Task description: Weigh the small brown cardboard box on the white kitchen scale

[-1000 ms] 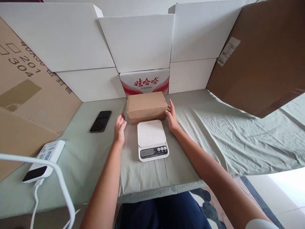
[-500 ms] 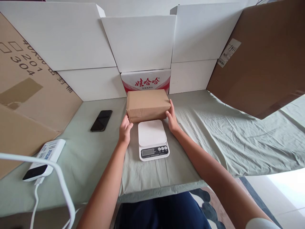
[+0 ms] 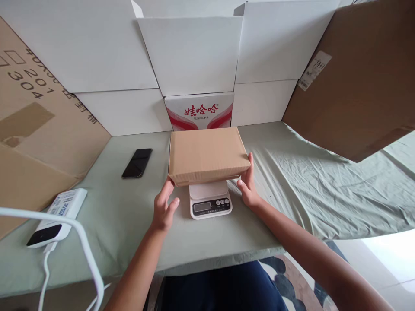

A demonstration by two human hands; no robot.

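Note:
A closed brown cardboard box is held between my two hands, over the rear part of a white digital kitchen scale. My left hand grips the box's near left corner, with the thumb standing away from it. On the other side, my right hand holds the near right corner, fingers along the side. The box hides most of the weighing plate; the dark display and round buttons show in front. Whether the box rests on the plate cannot be made out.
A black phone lies to the left. Nearer the front left is a white power strip with a white cable. White boxes and a red-printed carton line the back; a large brown carton stands right.
Both hands have brought the cardboard box up and toward me, from behind the scale to over its plate. The red-printed carton behind shows more now.

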